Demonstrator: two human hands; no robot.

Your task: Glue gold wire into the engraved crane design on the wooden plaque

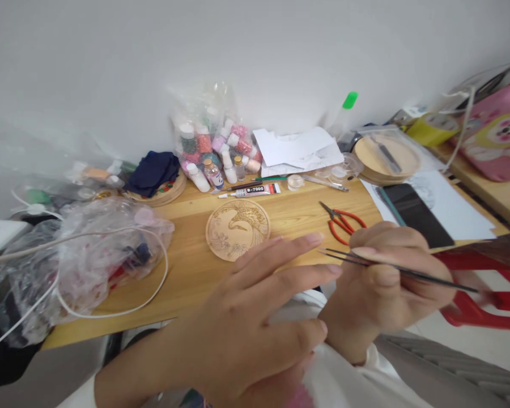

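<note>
My right hand [386,283] pinches a pair of dark tweezers [429,276], its thin tips pointing left. In front of those tips is my left hand [259,306], fingers spread, palm down, with nothing seen in it. Whether a fingertip touches the tweezers I cannot tell. Beyond my left fingers a round wooden disc [227,229] lies flat on the table, drawn with a bird and waves, partly covered in gold lines. Its near edge is hidden by my fingers. Red-handled pliers [343,222] rest just past my right hand. A B-7000 glue tube [255,191] lies behind the disc.
A bag of small glitter jars [221,139] stands against the wall, with small bottles [212,173] before it. Papers [297,150], a phone [420,212] and wooden hoops [386,156] fill the right. Crumpled plastic bags [106,249] and a white cable [168,266] lie left.
</note>
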